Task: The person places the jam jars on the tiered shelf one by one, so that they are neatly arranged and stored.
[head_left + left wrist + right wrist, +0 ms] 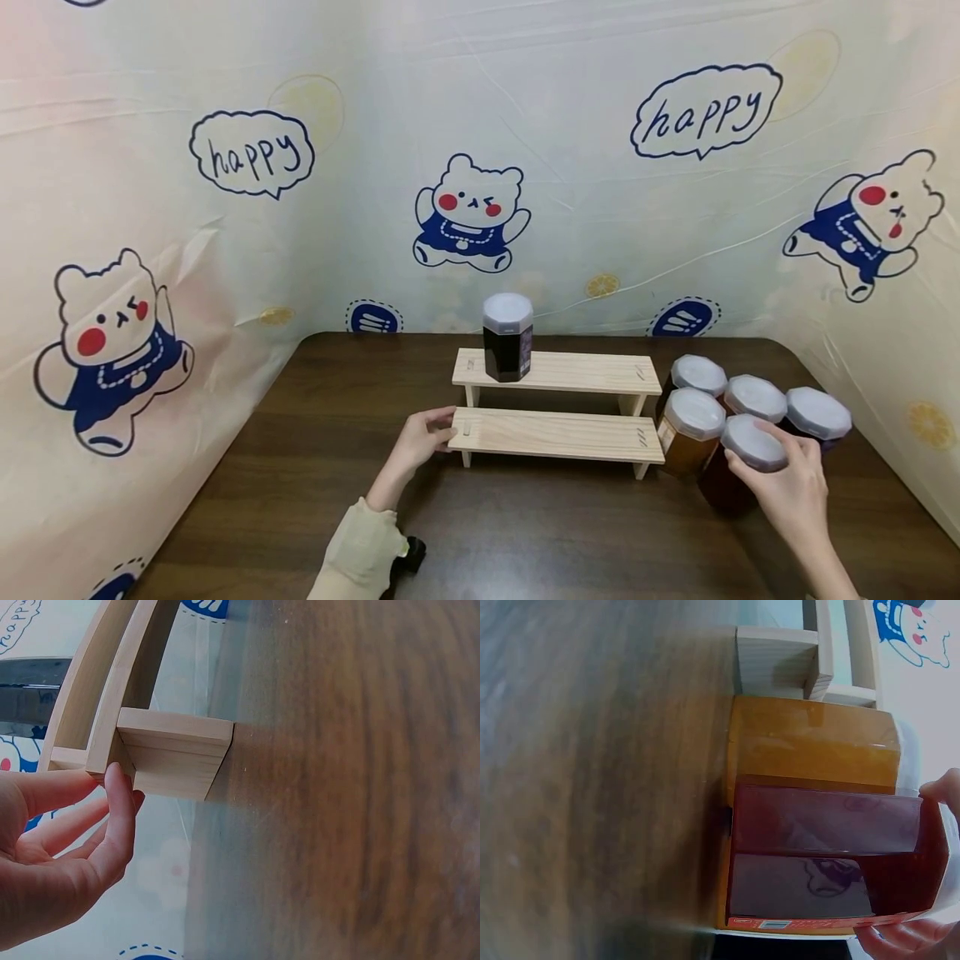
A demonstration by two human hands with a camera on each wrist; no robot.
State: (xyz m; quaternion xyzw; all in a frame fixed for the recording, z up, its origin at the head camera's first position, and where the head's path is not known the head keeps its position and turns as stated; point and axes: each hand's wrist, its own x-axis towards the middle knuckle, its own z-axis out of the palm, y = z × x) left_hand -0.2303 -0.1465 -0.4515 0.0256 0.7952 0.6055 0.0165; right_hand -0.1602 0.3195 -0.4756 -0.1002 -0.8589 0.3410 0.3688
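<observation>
My left hand (416, 437) pinches the left end of the lower front step (558, 433) of a pale wooden two-step rack; the left wrist view shows thumb and fingers at the board's corner (109, 761). On the upper back step (588, 371) stands a dark jar (507, 346) with a whitish lid, towards the left. At the right, my right hand (795, 492) grips a dark red octagonal jar (825, 825) by its whitish lid (752, 442). This jar stands in front of an amber jar (810, 742). Whether its base touches the table cannot be told.
Several more lidded jars cluster right of the rack, including a dark one (817, 412) at the far right. The brown wooden table (540, 533) reaches back to a printed cloth (585, 167), which also hangs along both sides.
</observation>
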